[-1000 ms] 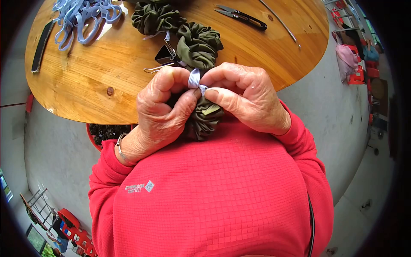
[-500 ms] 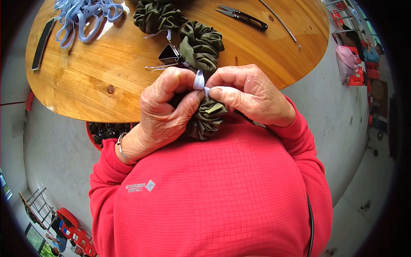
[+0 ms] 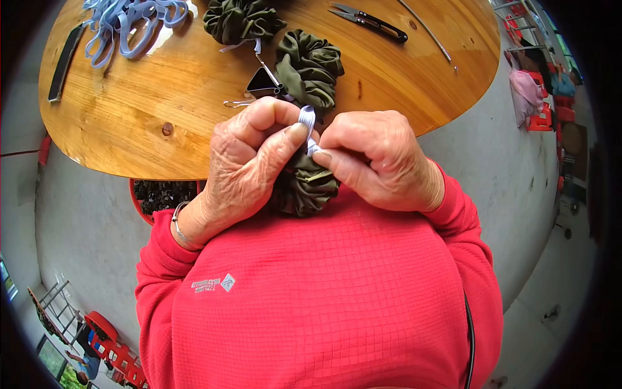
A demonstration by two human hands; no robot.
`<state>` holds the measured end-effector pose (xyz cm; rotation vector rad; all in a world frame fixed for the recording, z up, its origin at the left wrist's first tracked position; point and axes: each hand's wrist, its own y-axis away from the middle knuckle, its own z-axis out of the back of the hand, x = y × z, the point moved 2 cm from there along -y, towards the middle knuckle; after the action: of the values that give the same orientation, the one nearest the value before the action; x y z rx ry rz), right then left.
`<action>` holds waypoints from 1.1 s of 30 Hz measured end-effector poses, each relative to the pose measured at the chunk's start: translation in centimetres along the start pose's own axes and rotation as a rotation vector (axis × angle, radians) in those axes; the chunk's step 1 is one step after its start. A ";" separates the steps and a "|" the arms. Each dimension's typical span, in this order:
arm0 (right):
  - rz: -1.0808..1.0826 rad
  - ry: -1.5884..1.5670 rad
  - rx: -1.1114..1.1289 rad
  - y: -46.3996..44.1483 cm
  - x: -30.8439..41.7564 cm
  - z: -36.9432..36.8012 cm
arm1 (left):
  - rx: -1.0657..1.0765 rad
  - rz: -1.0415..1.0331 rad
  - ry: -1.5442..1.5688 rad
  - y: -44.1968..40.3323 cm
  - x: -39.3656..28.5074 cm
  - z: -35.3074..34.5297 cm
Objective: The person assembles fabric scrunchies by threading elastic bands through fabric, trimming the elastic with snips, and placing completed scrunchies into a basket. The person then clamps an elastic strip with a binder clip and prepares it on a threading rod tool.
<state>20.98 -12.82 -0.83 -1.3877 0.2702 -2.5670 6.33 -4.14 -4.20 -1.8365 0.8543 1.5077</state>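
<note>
Between my two hands runs a short white elastic band, in front of my chest at the table edge. My left hand pinches its upper part between thumb and forefinger. Lower down, my right hand pinches the same elastic. Gathered dark green fabric hangs just below my fingers, partly hidden by them. Above them, more of the bunched green fabric lies on the table. A black binder clip with metal wire handles sits beside it.
On the wooden table lie a bundle of light blue elastic, a black bar, thread snips, a thin metal rod and another green bunch. A red-rimmed container stands under the table's edge.
My right hand has moved slightly down, and more white elastic now shows between my hands. My left thumb has shifted up along the band.
</note>
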 end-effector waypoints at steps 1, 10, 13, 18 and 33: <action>0.034 0.041 0.006 0.0 0.1 -0.2 | -0.001 -0.006 -0.036 0.0 0.0 0.0; 0.029 -0.086 0.157 0.1 0.1 -0.2 | -0.081 -0.006 -0.214 0.0 -0.4 -0.7; -0.011 -0.310 0.293 -0.1 0.1 0.3 | -0.131 -0.055 -0.301 0.0 -0.3 -0.5; 0.021 -0.580 0.474 0.6 -1.0 1.5 | -0.153 -0.128 -0.441 0.2 -0.4 0.5; -0.025 -0.372 0.193 0.0 -1.1 -0.5 | 0.108 0.245 0.178 -0.1 -1.5 1.5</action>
<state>21.18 -12.48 -2.00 -1.7550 -0.0543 -2.2214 5.27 -2.77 -2.96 -1.8597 1.2605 1.4235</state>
